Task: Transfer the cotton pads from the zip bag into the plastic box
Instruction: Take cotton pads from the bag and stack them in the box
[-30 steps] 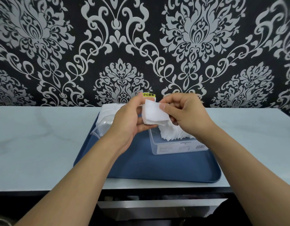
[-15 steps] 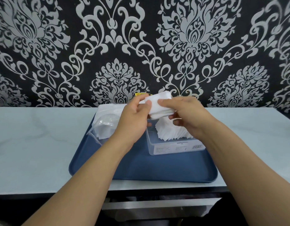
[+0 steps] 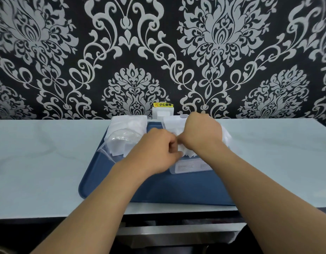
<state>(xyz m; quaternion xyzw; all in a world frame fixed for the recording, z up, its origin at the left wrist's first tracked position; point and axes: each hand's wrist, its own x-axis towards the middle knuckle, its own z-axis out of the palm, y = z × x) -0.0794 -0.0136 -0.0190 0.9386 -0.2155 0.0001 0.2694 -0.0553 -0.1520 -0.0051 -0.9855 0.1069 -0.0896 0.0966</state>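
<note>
Both hands are down over the box (image 3: pixel 190 166), which sits on the blue tray (image 3: pixel 107 178) with the bag (image 3: pixel 124 138) just to its left. The right hand (image 3: pixel 202 133) lies knuckles-up on the heap of pads (image 3: pixel 225 138) in the box; its fingers are tucked under and hidden, so I cannot tell whether they have hold of any. The left hand (image 3: pixel 156 149) is curled at the box's near left corner, fingertips seemingly nipping the edge of the pads there, though that too is half hidden. The heap stands proud of the rim and frays out at the right and the front. To my eye the job now is seating them: press flat and evenly, draw the loose edges inward before letting go, and steady the box so it doesn't skid. The bag looks to have plenty of pads left in it.
</note>
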